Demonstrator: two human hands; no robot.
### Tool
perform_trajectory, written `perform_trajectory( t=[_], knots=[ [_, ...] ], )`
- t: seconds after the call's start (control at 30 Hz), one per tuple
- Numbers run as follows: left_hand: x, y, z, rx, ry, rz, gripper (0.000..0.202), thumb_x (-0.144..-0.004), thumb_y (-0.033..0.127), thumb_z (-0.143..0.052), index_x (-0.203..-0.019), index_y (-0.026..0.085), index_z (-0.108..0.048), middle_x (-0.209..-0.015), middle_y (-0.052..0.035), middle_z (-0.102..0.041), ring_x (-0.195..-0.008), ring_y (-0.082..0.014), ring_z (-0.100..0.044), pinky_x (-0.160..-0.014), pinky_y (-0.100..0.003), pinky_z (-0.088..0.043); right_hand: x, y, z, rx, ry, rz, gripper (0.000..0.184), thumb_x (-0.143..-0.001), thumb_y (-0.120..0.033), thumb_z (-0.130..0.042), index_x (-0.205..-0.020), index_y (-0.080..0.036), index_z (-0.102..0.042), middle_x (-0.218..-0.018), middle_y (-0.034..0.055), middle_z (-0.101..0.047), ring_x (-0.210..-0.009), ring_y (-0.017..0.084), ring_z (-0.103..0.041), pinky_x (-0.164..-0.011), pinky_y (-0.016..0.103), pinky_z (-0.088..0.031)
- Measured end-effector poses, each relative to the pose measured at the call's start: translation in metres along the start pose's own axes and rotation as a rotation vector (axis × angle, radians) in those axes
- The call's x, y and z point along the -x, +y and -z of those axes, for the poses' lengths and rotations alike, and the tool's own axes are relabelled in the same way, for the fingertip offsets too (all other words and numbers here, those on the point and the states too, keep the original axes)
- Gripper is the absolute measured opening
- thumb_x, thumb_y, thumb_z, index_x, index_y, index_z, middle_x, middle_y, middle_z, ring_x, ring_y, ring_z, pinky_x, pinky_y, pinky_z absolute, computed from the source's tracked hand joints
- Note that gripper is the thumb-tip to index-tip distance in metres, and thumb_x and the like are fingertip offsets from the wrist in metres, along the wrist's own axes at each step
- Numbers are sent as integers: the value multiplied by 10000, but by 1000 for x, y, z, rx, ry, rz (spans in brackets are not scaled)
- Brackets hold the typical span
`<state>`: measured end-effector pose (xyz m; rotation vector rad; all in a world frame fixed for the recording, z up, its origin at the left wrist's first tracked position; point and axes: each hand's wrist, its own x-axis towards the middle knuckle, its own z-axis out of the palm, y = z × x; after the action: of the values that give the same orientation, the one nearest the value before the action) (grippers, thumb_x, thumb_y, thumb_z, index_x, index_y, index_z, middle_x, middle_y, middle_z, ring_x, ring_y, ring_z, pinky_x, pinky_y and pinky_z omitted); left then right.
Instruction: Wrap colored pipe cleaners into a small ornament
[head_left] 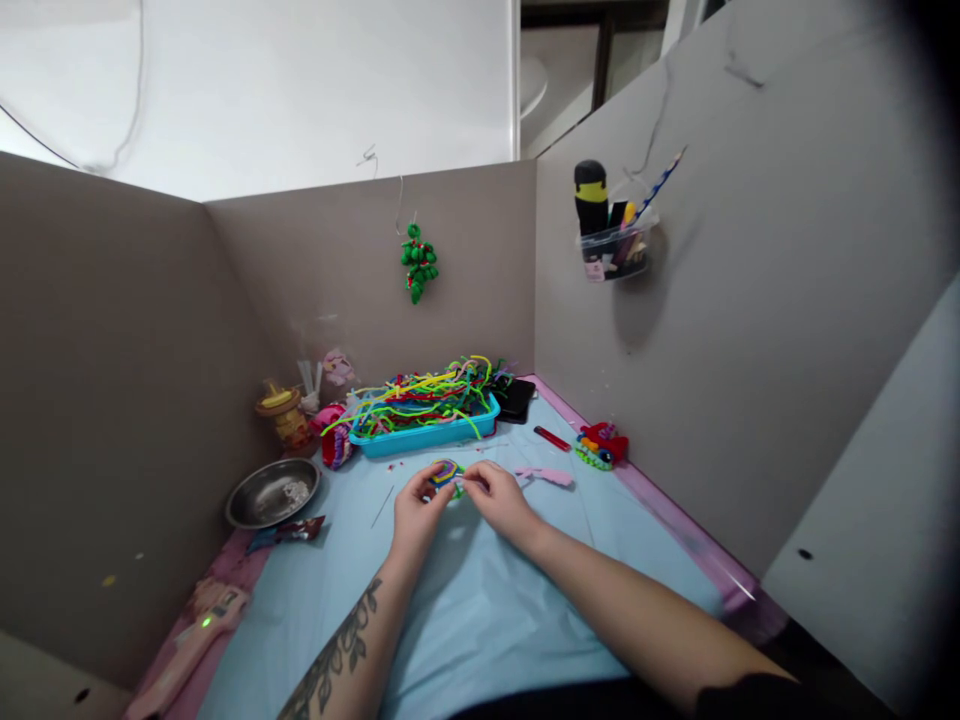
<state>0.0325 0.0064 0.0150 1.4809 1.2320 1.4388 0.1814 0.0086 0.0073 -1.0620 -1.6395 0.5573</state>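
Between my hands is a small multicoloured coil of pipe cleaners, with blue, yellow, purple and green showing. My left hand grips its left side between thumb and fingers. From the right, my right hand pinches at the coil's edge; its fingertips are closed, and what lies between them is too small to make out. A pink strip lies on the table just right of my right hand. To the left of my left hand rests a thin dark rod.
Behind my hands stands a blue tray heaped with pipe cleaners. A metal bowl, a wrapper and a pink glue gun lie left. A red cutter and a red bundle lie right. Grey panels enclose the table.
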Motion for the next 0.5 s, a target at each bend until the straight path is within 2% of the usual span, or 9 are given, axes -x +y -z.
perform_trajectory(
  t=[0.13, 0.3, 0.5],
  knots=[
    [-1, -4, 0, 79, -12, 34, 434, -624, 326, -721, -1002, 130, -639, -929, -101, -684, -684, -147, -595, -647, -259, -475, 3, -1, 0, 53, -9, 80, 96, -782, -134, -510, -760, -181, -591, -759, 17, -572, -752, 149, -540, -690, 262, -415],
    [0, -4, -2, 180, -64, 143, 446, -640, 321, -713, -1015, 111, -594, -761, -80, -695, -633, -151, -615, -604, -253, -465, 5, 0, 0, 113, -31, 180, 136, -807, -107, -474, -796, -184, -585, -771, 24, -561, -765, 154, -534, -704, 269, -416],
    [0, -1, -3, 200, 15, 168, 415, -610, 292, -723, -962, 112, -599, -695, -44, -677, -622, -140, -612, -593, -235, -456, 9, -3, -2, 161, -115, 275, 146, -831, -106, -458, -830, -185, -581, -789, 31, -553, -782, 157, -534, -728, 276, -434]
  ],
)
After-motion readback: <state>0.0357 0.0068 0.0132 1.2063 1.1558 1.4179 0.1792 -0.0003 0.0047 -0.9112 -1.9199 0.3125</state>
